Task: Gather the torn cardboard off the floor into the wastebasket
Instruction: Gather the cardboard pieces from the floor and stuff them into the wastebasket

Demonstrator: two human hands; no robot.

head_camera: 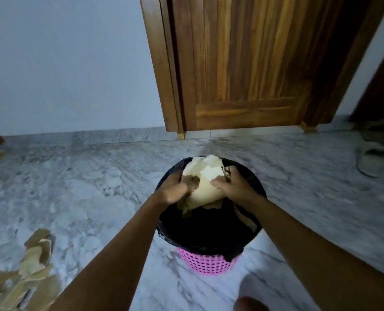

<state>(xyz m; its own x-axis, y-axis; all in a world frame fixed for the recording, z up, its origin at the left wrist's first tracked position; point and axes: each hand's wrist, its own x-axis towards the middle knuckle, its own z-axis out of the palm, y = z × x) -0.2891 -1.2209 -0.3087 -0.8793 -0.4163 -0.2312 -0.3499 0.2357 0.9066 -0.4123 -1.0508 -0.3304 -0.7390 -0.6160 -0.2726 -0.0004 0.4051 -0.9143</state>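
Pale cardboard wad (203,182), in curled grip of left hand (175,191) and right hand (233,185), over pink wastebasket (206,263) mouth. Might snag black liner (209,232) or spill over rim if released unpressed.

The floor (85,187) is grey-white veined marble. A pink latticed wastebasket (206,263) with a black liner stands on it. A loose heap of torn cardboard (33,265) lies to the near left of the wastebasket, well apart from it. Dark cords (370,153) trail on the marble to its far right. Behind the wastebasket, a wooden door frame (173,122) meets the floor.
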